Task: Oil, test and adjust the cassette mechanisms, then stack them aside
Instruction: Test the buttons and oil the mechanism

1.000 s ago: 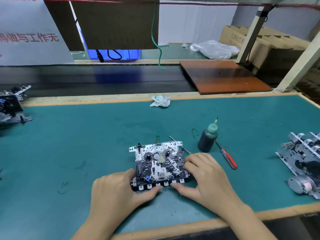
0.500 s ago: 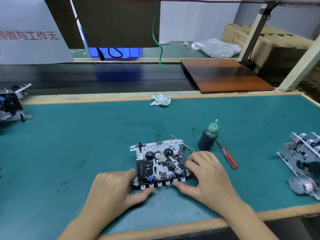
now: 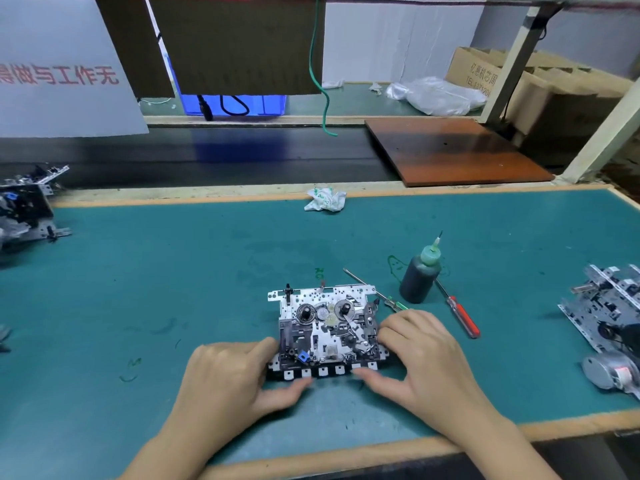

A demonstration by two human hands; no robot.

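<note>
Head view shows a person working at a desk (image 3: pixel 173 271) covered with a green mat. One cassette mechanism (image 3: pixel 325 330) lies flat near the front edge, between both hands. Left hand (image 3: pixel 232 379) grasps its left side, the thumb reaching along the row of white keys at the front. Right hand (image 3: pixel 422 355) grasps the right side, fingers curled on the edge and the thumb touching the front keys. Just behind the mechanism stands a dark oil bottle (image 3: pixel 420 275) with a green nozzle. A screwdriver with a red handle (image 3: pixel 462 318) lies beside the bottle, and another thin screwdriver with a green handle (image 3: pixel 394 302) lies between bottle and mechanism. More cassette mechanisms (image 3: pixel 609 317) rest at the right edge of the desk, and other ones (image 3: pixel 27 209) at the far left. A crumpled tissue (image 3: pixel 325 199) lies near the back edge.
</note>
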